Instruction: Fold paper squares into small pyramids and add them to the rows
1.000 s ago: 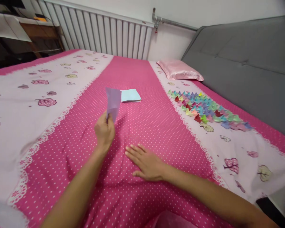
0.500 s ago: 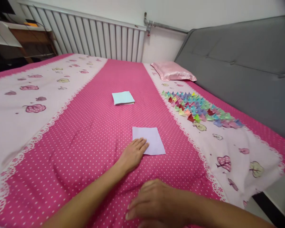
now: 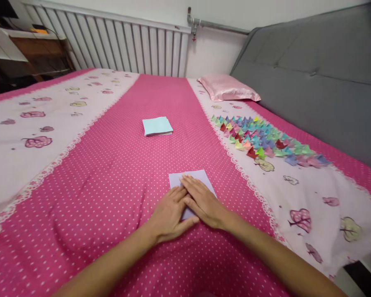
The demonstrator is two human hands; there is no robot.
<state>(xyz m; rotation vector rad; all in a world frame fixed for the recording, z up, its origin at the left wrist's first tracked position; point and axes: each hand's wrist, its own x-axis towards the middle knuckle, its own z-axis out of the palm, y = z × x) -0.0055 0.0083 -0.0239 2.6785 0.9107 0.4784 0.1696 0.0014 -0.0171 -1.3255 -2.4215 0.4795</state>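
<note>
Head view (only 1): the purple paper [image 3: 176, 179] lies on the pink dotted bed cover [image 3: 111, 177], near the person, w/ both hands on it. The left hand [image 3: 170, 214] is palm down on its left side, fingers out nearly straight & close together, thumb stuck out to the side. The right hand [image 3: 205, 204] is palm down too, fingers long & close together, its tips just by the left hand's fingers. Neither seems to pinch anything; they just rest flat on the paper. Can't tell how hard they push, or if the paper has a fold, b/c the hands hide the middle.

The paper is prob. v. light & thin, so it'd bend, crease or rip easily, & might slide on the soft cover. Best held by an edge or corner, e.g. the bare top ones. Farther off: a paper stack [image 3: 157, 126], pale blue on top, & lots of little folded papers [image 3: 267, 142] at right.
</note>
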